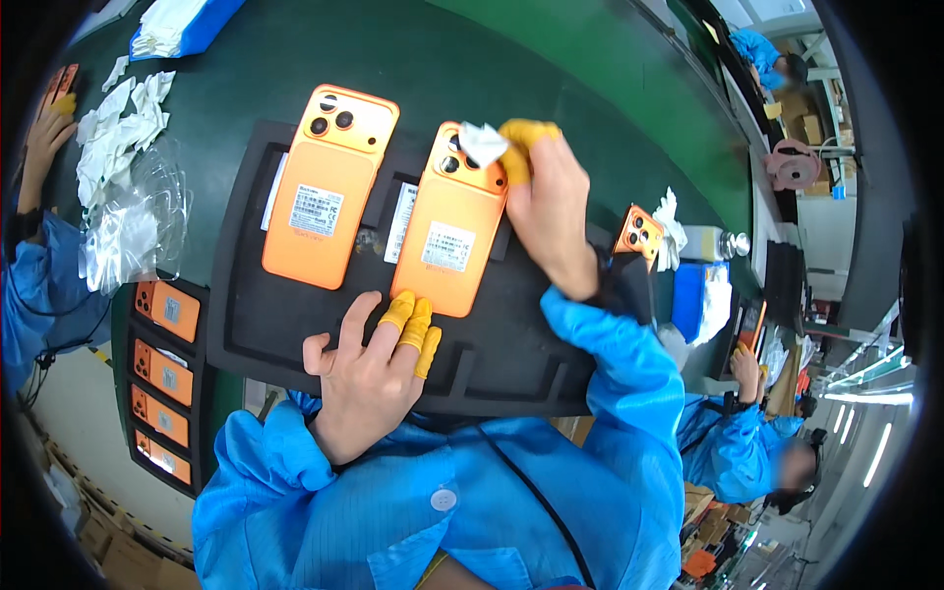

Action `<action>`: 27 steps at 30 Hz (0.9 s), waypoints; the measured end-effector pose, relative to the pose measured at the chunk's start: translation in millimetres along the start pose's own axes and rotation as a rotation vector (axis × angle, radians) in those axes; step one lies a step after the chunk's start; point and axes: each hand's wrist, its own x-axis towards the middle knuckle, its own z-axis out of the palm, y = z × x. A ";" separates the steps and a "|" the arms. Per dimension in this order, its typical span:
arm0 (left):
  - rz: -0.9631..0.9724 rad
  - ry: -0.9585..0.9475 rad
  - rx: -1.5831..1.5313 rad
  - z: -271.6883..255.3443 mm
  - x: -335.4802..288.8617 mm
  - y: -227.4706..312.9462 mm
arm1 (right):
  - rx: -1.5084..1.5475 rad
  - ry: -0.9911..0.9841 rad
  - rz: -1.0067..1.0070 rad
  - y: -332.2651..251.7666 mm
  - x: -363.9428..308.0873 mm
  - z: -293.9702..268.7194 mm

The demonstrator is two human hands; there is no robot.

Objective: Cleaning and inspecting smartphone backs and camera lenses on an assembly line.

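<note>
An orange smartphone (444, 221) lies back up on a black foam tray (511, 362), with a white label on its back. My right hand (548, 202), yellow finger cots on its fingertips, pinches a folded white wipe (483, 146) against the camera area, hiding part of the lenses. My left hand (369, 379) has its fingers spread, and its yellow-capped fingertips touch the phone's lower end. To the left, a second orange smartphone (320, 202) lies back up on the same tray, untouched, its three lenses showing.
Crumpled white wipes (123, 128) and a clear plastic bag (138, 231) lie at the left, near a co-worker's hand (44, 147). Several orange phones fill a black tray (204, 393). At the right are another phone (639, 234), a blue box (688, 300) and a bottle (708, 243).
</note>
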 end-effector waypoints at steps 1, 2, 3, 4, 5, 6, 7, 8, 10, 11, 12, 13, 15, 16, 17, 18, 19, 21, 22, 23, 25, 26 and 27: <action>-0.005 0.010 0.001 0.3 2.9 -0.9 | -0.030 -0.010 -0.023 -3.3 -8.6 -0.6; 0.000 -0.013 -0.006 -0.4 3.9 0.1 | -0.040 -0.078 -0.052 -11.9 -22.4 -4.9; 0.008 -0.038 -0.014 -1.2 3.5 1.7 | -0.054 -0.169 -0.084 -19.9 -39.6 -8.7; 0.000 -0.038 -0.013 -1.3 4.1 2.9 | -0.045 -0.208 -0.199 -25.6 -48.6 -12.7; 0.012 -0.036 -0.011 -2.4 3.4 2.6 | -0.038 -0.245 -0.305 -31.0 -55.2 -14.9; 0.025 -0.034 -0.009 -3.2 2.6 2.7 | -0.034 -0.248 -0.299 -31.5 -52.7 -15.1; 0.025 -0.042 -0.009 -3.9 1.5 3.4 | -0.019 -0.278 -0.243 -29.2 -43.4 -14.2; 0.015 -0.049 0.002 -4.6 0.4 2.4 | -0.011 -0.305 -0.181 -25.9 -32.6 -11.9; 0.025 -0.058 0.011 -5.7 2.3 3.4 | -0.072 -0.125 -0.146 -11.3 1.7 -0.5; 0.022 -0.041 0.006 -3.5 2.4 3.5 | -0.067 -0.022 -0.160 -8.6 15.2 8.0; 0.019 -0.024 0.000 -1.2 2.3 3.6 | -0.062 -0.016 -0.160 -12.7 16.8 12.2; 0.014 -0.006 -0.005 0.1 2.5 3.5 | -0.059 -0.040 -0.160 -17.2 17.5 16.2; 0.006 0.003 -0.008 1.2 2.1 4.1 | -0.035 -0.107 -0.257 -22.8 9.0 22.3; 0.004 0.010 -0.022 1.7 2.2 4.3 | -0.009 -0.211 -0.248 -30.5 -3.1 18.7; -0.005 0.010 -0.020 2.2 2.0 5.2 | 0.016 -0.319 -0.239 -36.8 -15.4 13.6; 0.000 0.022 -0.019 3.1 2.3 5.7 | 0.064 -0.271 -0.381 -35.6 -23.6 13.5; 0.006 0.033 -0.020 4.3 2.7 5.7 | 0.068 -0.277 -0.384 -31.4 -22.4 9.5; 0.005 0.018 0.007 1.0 1.2 4.6 | -0.094 -0.238 -0.235 -18.3 -16.8 -4.2; 0.014 0.006 0.035 -1.1 -0.9 4.0 | -0.100 -0.079 -0.176 -3.3 -7.2 -2.4; 0.013 0.006 0.032 -0.6 -2.3 2.5 | -0.066 -0.025 -0.111 -0.5 6.7 -6.3; -0.009 -0.012 0.033 1.0 -5.5 0.7 | -0.076 -0.038 -0.133 0.8 0.4 0.0; -0.009 -0.009 0.028 1.4 -4.9 -0.2 | -0.085 -0.089 -0.148 -4.3 -7.7 -0.5; -0.019 0.013 0.014 2.8 -4.7 -0.1 | -0.085 -0.143 -0.169 -14.3 -20.7 -2.6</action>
